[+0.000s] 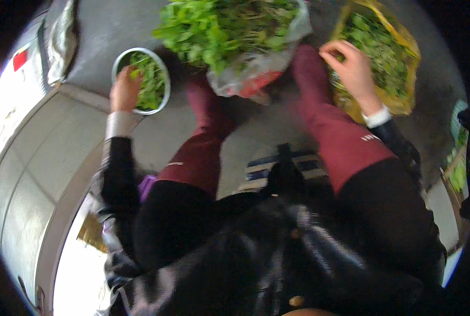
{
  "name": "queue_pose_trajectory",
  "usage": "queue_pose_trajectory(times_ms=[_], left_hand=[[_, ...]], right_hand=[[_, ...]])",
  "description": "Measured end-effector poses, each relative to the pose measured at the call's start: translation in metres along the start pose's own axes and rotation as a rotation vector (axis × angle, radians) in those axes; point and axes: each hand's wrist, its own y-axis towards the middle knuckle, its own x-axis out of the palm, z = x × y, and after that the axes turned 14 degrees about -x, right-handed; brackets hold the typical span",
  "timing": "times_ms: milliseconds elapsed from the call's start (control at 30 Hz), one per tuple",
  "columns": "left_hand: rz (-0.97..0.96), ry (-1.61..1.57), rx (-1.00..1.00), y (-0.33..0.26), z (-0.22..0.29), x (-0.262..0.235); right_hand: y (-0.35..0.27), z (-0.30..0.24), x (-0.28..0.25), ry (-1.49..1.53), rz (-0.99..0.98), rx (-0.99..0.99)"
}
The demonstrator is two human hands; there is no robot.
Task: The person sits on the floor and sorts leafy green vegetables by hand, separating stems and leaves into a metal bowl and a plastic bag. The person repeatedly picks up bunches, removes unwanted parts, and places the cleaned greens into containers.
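Left hand (124, 89) at metal bowl (120, 59), leafy greens (151, 84) inside

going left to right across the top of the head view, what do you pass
left hand → metal bowl of greens → clear bag of leafy greens → right hand → yellow bag of greens

You had two hands in view, your left hand (124, 88) and right hand (351, 68), one metal bowl (120, 59) of greens, one clear plastic bag (256, 66) of greens and one yellow bag (406, 55) of greens.
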Motion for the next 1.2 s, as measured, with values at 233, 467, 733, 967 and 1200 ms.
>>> queue_pose_trajectory(times_ms=[233,467,733,967,1200], left_hand=[[0.028,-0.185,0.133,-0.021,-0.029,0.046],[-0.067,-0.096,0.073,-0.127,0.088,-0.149],[-0.415,-0.130,1.110,-0.205,0.182,-0.149],[-0.335,-0.230,1.300,-0.196,0.196,-0.092],[-0.279,-0.238,1.294,-0.185,0.189,-0.077]], right_hand=[[-0.030,0.013,-0.023,-0.102,-0.036,0.145],[0.012,-0.005,0.003,0.010,-0.068,0.146],[0.039,-0.025,0.026,-0.030,-0.190,0.007],[0.032,-0.031,0.023,-0.086,-0.273,0.091],[0.036,-0.055,0.032,-0.048,-0.274,0.152]])
